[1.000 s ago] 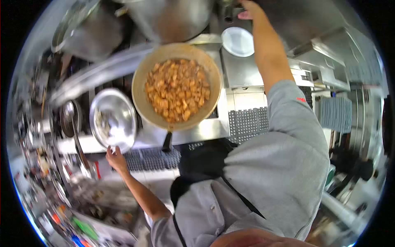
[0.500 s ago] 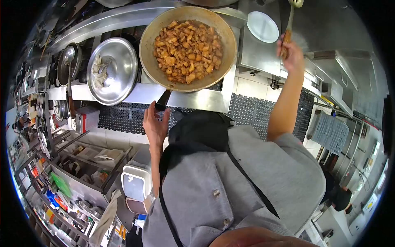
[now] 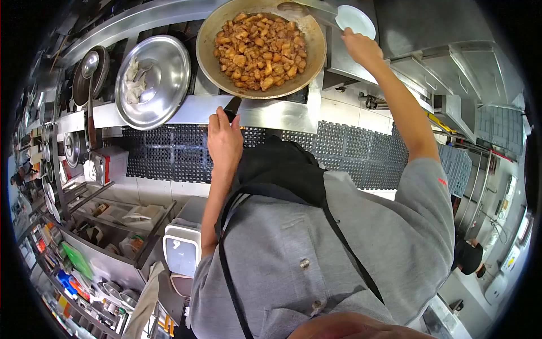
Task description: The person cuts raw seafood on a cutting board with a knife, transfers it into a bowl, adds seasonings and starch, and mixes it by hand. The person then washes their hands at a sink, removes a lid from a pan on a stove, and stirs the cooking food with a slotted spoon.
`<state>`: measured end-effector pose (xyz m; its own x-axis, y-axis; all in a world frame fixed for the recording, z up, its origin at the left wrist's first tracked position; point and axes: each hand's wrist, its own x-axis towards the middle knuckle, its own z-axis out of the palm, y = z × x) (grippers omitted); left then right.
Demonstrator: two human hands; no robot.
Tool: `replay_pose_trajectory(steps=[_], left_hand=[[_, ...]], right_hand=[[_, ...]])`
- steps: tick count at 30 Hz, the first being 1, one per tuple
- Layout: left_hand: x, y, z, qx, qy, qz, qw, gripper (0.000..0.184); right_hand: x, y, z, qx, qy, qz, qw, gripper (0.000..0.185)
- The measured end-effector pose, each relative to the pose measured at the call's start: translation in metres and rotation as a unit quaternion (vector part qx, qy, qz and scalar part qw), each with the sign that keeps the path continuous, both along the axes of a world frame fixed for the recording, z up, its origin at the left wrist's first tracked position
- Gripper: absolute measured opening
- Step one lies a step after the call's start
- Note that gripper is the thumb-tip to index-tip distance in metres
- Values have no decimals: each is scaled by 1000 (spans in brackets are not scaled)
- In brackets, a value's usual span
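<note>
A wide pan [image 3: 204,59] full of browned, sauced meat chunks [image 3: 262,51] sits on the stove. My left hand [image 3: 224,140] is closed around its black handle [image 3: 232,105]. To the right, my right hand [image 3: 362,50] grips a long-handled cooking spoon [image 3: 317,5]. The spoon's metal shaft reaches left over the pan's far rim, and its head lies at the pan's inner far right side. My fingers cover most of its wooden grip. Just beyond that hand, a white plate [image 3: 357,20] rests on the steel counter.
Left of the pan is a large steel lid [image 3: 161,93] with a crumpled cloth [image 3: 135,82] on it. A ladle [image 3: 90,68] rests in a smaller dark pan farther left. Black mats [image 3: 339,150] cover the floor. A person [image 3: 468,257] is at the far right.
My right hand has swung left and forward, bringing the spoon from over the right counter to the pan. My left hand has closed from a loose, open pose onto the pan handle.
</note>
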<state>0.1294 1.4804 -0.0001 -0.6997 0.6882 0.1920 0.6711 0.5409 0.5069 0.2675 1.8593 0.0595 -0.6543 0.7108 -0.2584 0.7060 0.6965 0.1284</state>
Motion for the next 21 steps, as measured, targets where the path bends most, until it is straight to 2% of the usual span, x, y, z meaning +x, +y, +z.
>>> replay_pose_trajectory(steps=[1,3,4,6,10,13,16,21], left_hand=[[1,1,-4,3,6,7,1000,44],[-1,0,-13,43,20,4,999,42],[-1,0,-14,52,33,4,998,42],[-3,3,-13,60,34,6,998,41],[-6,1,-10,65,12,-5,998,41],[-8,-1,-11,68,3,-9,998,39],[-8,-4,-12,75,-17,-16,997,38],[-11,-5,-6,54,-7,-32,998,41]], right_hand=[[-12,5,-8,-25,-11,12,1000,30],[-31,14,-52,-113,-18,108,988,33],[-38,4,-57,-112,-18,109,988,33],[-58,-18,-55,-195,-49,127,971,37],[-55,-56,-26,-184,-44,116,975,40],[-36,-65,-10,-149,10,144,978,38],[-18,-80,30,-93,-51,149,983,37],[27,-87,59,86,-53,175,979,30]])
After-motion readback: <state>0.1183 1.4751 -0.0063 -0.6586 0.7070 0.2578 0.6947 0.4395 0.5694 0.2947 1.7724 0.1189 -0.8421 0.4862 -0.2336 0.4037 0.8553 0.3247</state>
